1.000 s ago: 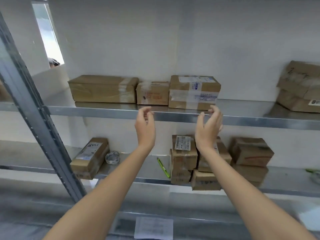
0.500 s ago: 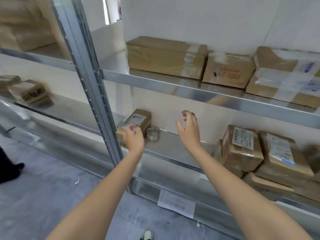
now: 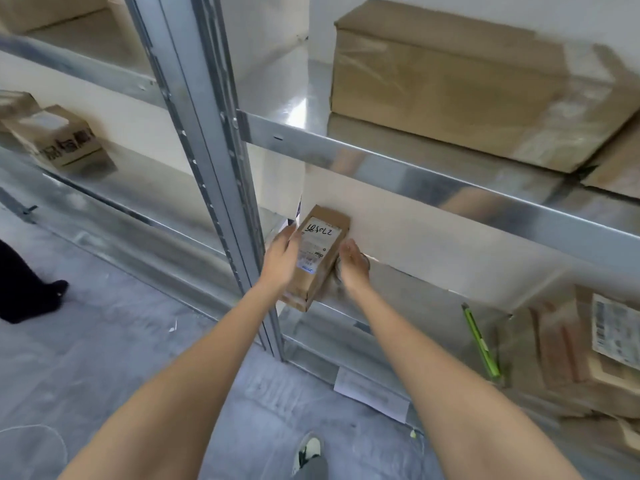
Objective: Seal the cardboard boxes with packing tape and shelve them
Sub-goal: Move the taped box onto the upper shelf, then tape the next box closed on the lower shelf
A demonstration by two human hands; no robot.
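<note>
- Cardboard small box (image 3: 317,252) on the middle shelf (image 3: 408,296), just right of the steel upright (image 3: 221,174), has both hands on it now; half a second back they were only reaching.
- Left hand (image 3: 282,259) grips its left side.
- Right hand (image 3: 353,266) cups the right side, maybe over the tape roll; blurry.
- Looks like it's coming off for taping.

Cardboard boxes in view, counted by shelf. Upper right shelf: one long box (image 3: 450,77), plus the corner of a second (image 3: 620,161) at the frame edge. Lower right shelf: one small labelled box (image 3: 317,251) between two hands, left hand (image 3: 282,261) and right hand (image 3: 353,268); further right, a blurred stack of boxes (image 3: 588,348), number not determinable. Left bay: one printed box (image 3: 59,140). One green pen-like item (image 3: 481,344). One paper sheet (image 3: 370,393)
</note>
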